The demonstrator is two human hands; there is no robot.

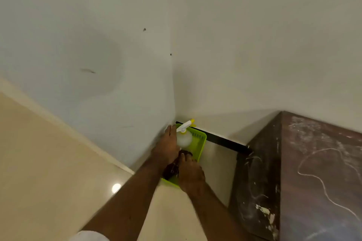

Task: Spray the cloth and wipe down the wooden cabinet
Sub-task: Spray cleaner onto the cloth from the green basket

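Observation:
A lime-green plastic basket (201, 143) sits on the floor in the corner of the room. In it stands a translucent spray bottle (184, 138) with a white and yellow trigger head. My left hand (166, 146) is wrapped around the bottle's left side. My right hand (191, 174) reaches into the basket and pinches a dark brown cloth (173, 169), which lies in the basket's near end, partly hidden by both hands. The dark wooden cabinet (305, 172) stands at the right, its top and side smeared with white streaks and dust.
White walls meet in the corner behind the basket. A dark skirting strip (225, 141) runs along the wall from the basket to the cabinet. Beige glossy floor (49, 162) spreads to the left, with a lamp's reflection on it.

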